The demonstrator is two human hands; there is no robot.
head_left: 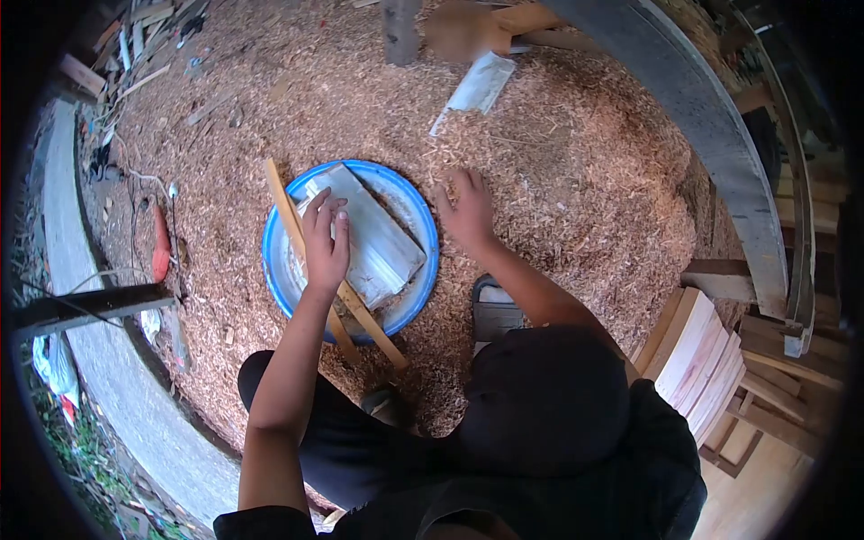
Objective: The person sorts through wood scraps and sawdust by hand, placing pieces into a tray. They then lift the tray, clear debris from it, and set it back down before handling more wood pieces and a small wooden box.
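Over blue basin (pixel 279 270), left hand (pixel 326 241) flat on half-hidden plank (pixel 382 243), right hand (pixel 468 211) spread on sawdust (pixel 576 180).

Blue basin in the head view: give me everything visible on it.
The round blue plastic basin sits upright on the sawdust-covered ground, in front of the person. Its rim is bright blue; the inside looks paler, greyish. A pale flat wooden block lies tilted inside it, and a long thin wooden stick lies across its left side, overhanging the rim at both ends. The left hand rests on the block and stick. The right hand lies flat on the sawdust just beyond the right rim, apparently not touching it.
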